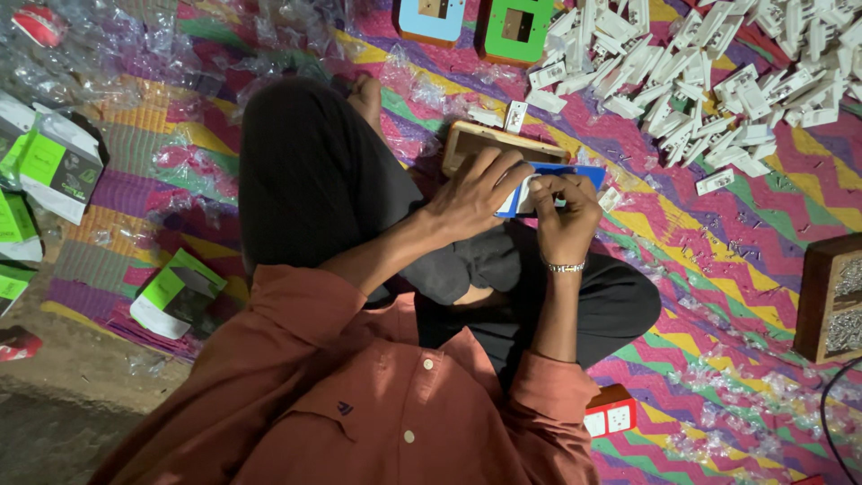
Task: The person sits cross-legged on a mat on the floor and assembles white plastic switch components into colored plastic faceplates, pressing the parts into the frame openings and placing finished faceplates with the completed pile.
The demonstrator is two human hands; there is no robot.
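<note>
Left hand (474, 193) curls around a blue board (575, 172), gripping it. Right hand (564, 214), fingers pinched closed, presses a white switch (530, 193) against it.

Person sat cross-legged on a zigzag woven mat (718, 260). Left hand (476, 193) gripped a blue-faced wooden switch board (503, 148) over the lap, while the right hand (564, 211) pinched a small white switch (528, 193) against it. A big pile of white switches (709, 81) lay at upper right, green cartons (175, 292) at left.
</note>
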